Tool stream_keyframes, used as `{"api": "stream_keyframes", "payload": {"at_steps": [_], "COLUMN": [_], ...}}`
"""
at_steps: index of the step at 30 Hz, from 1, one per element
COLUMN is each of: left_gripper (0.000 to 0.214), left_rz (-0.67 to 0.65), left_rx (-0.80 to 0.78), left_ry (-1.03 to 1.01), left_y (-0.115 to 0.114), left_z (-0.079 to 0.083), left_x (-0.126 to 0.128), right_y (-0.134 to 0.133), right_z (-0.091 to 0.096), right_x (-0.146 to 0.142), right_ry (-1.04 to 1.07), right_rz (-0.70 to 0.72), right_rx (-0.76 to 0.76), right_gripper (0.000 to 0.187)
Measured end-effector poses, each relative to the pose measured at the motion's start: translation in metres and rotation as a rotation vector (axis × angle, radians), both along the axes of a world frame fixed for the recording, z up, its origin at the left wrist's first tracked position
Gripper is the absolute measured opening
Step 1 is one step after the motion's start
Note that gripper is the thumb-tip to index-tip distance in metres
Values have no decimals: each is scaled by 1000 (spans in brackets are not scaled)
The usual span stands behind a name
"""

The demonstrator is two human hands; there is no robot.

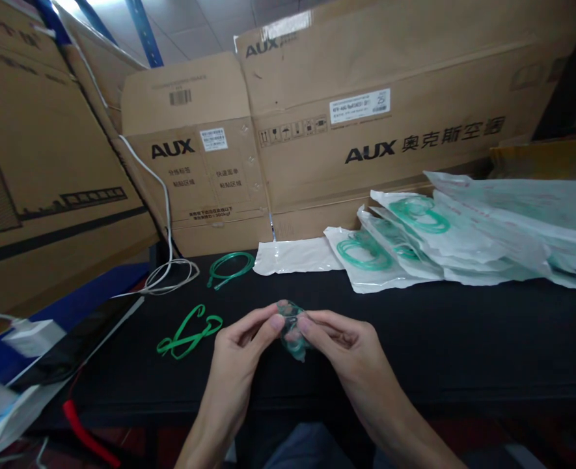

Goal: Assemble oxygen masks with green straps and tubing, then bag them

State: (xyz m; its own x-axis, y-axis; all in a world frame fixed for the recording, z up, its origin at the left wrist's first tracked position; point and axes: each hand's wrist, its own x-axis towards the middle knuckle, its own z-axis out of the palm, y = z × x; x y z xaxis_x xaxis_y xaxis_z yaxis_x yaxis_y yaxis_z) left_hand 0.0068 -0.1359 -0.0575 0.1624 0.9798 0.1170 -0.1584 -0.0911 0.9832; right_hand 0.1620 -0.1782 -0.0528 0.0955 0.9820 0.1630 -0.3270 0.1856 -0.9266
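Observation:
Both my hands meet low over the black table point(438, 339), pinching a small clear plastic piece with a green tint point(292, 332) between them. My left hand point(246, 345) grips it from the left with thumb and fingers closed on it. My right hand point(339, 342) holds its right side the same way. A green elastic strap point(187, 335) lies on the table just left of my left hand. Farther back lies a coil of green tubing point(230, 267).
A flat empty clear bag point(295, 255) lies at the back. A pile of sealed bags with green tubing point(444, 241) spreads to the right. Large AUX cardboard boxes point(366, 130) wall the back and left. A white cable point(170, 267) and a black phone point(77, 342) lie left.

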Motion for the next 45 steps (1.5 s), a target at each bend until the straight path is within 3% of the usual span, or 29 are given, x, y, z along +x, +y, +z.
{"api": "stream_keyframes", "payload": {"at_steps": [8,31,45], "left_gripper": [23,19,15], "left_rz": [-15,44,54], "left_rx": [43,160,204], "left_ry": [-19,128,179], "left_y": [1,-1,-1], "left_z": [3,11,14], "left_x": [0,0,-6], "right_y": [-2,-4,-4], "right_z": [-2,-8,0], "right_x": [-5,-3,8], "right_ry": [-75,-310,-280], "right_rz": [-178,-214,-32], "right_rx": [67,198,155], "right_gripper": [17,20,17]}}
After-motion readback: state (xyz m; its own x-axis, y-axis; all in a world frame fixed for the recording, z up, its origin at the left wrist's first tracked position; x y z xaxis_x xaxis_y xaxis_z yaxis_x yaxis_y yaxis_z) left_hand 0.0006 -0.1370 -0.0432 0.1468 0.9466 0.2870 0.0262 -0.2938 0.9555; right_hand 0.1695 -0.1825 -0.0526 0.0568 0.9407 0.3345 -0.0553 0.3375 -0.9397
